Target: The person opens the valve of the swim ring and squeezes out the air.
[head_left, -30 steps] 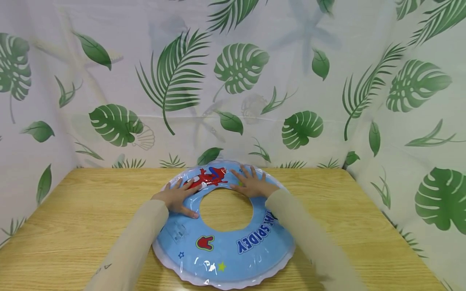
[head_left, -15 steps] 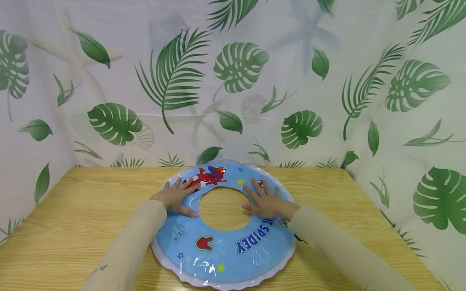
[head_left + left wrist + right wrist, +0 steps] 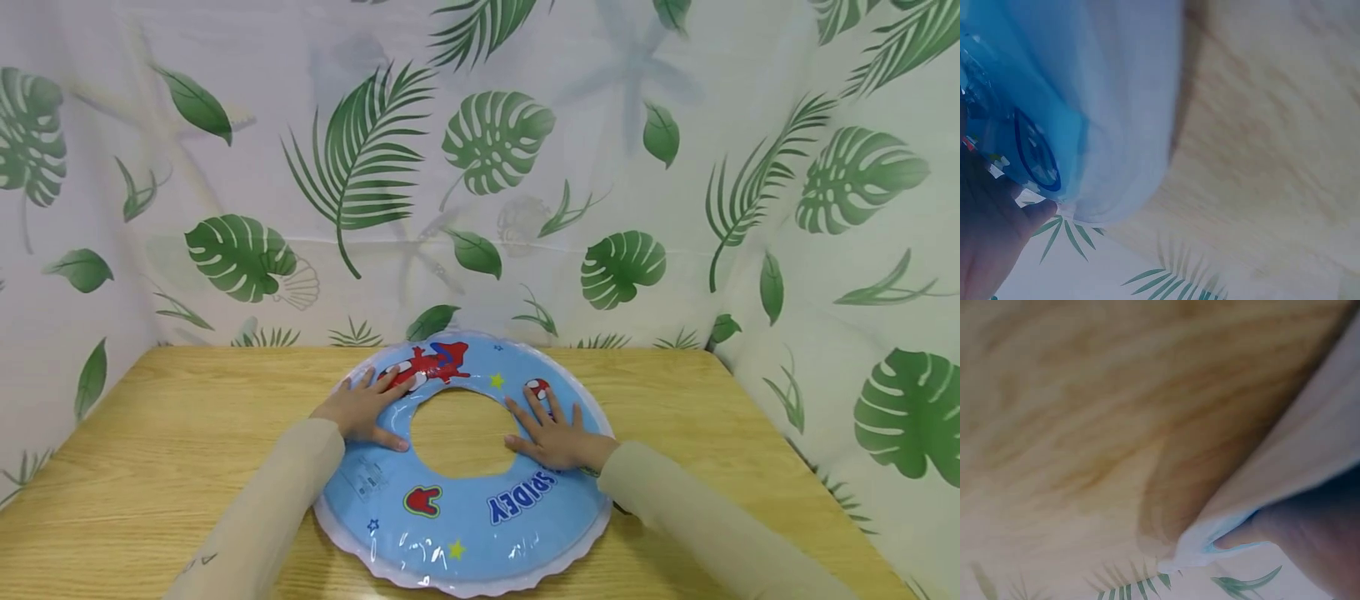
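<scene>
A blue inflatable swim ring [image 3: 450, 537] with a pale wavy rim lies on the wooden table in the head view. Printed on it are a red cartoon figure, stars and the word SPIDEY. My left hand [image 3: 362, 412] rests on the ring's upper left part, fingers spread and thumb near the hole. On the right part lies my right hand [image 3: 555, 439], its fingers spread toward the red and white printed face. In the left wrist view my left hand [image 3: 988, 231] touches the ring's blue side. The right wrist view shows part of my right hand [image 3: 1310, 534] against the pale rim.
The wooden table [image 3: 187, 467] extends to both sides of the ring. A white cloth [image 3: 525, 283] printed with green leaves hangs behind the table and along both sides. A small dark piece [image 3: 621, 508] sticks out beside the ring under my right sleeve.
My right hand has moved right and down over the ring, from its upper right part to its right side, uncovering a star and the printed face. My left hand has stayed in place.
</scene>
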Demonstrator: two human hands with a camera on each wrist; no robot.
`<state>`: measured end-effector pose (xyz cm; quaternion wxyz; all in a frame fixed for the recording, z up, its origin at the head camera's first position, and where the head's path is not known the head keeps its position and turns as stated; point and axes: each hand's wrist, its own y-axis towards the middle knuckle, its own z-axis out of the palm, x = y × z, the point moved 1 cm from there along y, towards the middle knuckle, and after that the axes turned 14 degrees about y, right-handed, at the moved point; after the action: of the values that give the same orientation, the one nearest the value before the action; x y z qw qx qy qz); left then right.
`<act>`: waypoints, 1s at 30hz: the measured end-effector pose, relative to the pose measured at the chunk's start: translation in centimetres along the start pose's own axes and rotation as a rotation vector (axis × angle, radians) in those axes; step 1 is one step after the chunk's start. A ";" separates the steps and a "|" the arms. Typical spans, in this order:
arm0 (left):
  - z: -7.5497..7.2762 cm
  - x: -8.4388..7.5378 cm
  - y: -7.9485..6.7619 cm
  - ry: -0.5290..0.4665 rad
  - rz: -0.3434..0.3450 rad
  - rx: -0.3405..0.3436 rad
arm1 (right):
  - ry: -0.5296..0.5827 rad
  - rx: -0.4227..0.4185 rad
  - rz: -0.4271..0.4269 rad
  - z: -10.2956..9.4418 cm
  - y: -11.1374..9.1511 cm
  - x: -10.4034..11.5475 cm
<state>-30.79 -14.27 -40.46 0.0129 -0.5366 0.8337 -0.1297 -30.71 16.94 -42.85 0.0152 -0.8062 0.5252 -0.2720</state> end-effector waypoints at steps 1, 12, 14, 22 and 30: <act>0.1 0.0 0.0 0.006 0.000 -0.008 | 0.006 -0.004 -0.001 0.0 0.0 -0.1; -0.2 -1.0 -1.4 0.029 -0.004 -0.083 | 0.015 -0.018 -0.008 0.1 0.0 -0.3; -0.2 -1.2 -1.9 0.023 0.003 -0.099 | 0.009 -0.019 -0.009 0.2 0.1 -0.3; 0.5 -1.6 -3.3 -0.049 0.023 -0.036 | 0.003 -0.028 -0.006 0.4 -0.1 -0.2; 1.1 -1.7 -3.3 -0.051 0.026 -0.025 | 0.019 -0.017 -0.023 -0.1 -0.4 0.2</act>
<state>-26.93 -14.25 -41.00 0.0291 -0.5288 0.8416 -0.1055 -30.36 16.99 -42.59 0.0002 -0.8097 0.5182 -0.2754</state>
